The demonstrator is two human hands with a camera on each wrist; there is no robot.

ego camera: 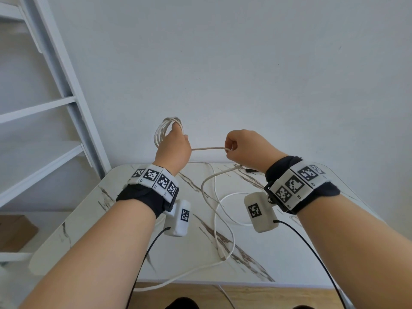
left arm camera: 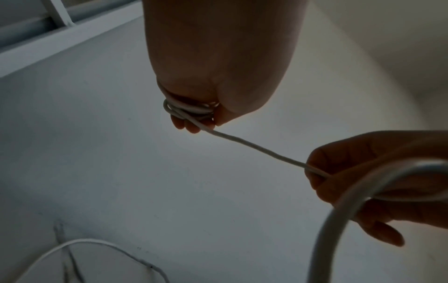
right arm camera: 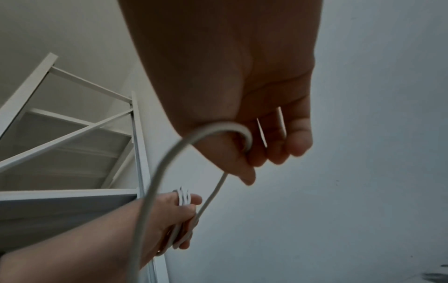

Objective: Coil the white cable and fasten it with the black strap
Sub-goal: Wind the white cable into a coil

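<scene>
While the white cable (ego camera: 207, 148) ran tight between the two hands, most of it was already wound in loops (ego camera: 163, 130) around the left hand (ego camera: 172, 150). That hand was held up above the table (ego camera: 73, 221), in front of the wall (ego camera: 245, 63). Its fingers were curled, and the loops sat around them, as the right wrist view showed. A short straight piece of cable went from the loops across to the right hand (ego camera: 245, 148). The right hand was curled into a loose fist and pinched the cable between the thumb and the fingers (left arm camera: 322, 183). From there the cable bent down under the hand and fell to the table. The rest of it lay on the marble top in big loose curves, and one part hung over the near edge. A small dark thing (ego camera: 250, 171) lay on the table near the far edge, behind the right wrist; I could not tell if it was the black strap. White shelves (ego camera: 44, 108) stood at the left.
</scene>
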